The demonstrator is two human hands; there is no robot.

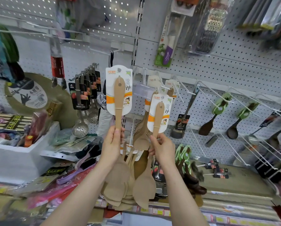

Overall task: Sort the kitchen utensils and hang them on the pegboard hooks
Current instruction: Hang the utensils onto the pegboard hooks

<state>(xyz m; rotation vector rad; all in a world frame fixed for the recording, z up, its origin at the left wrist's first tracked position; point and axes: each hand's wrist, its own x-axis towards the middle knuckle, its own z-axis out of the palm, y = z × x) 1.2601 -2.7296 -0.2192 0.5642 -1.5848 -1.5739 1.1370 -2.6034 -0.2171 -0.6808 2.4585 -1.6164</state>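
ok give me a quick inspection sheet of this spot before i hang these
surface: white pegboard; a lower wire hook at right looks bare
job's things: left spatula and right spatula, both wooden, carded, handles up; hung spatulas behind them
clutter: loose packets piled at lower left; white box full of goods
grippers: left hand grips the left spatula's handle; right hand grips the right spatula's handle
cables: nothing seen
surroundings: slotted ladles, green-carded dark spoons, packaged grater
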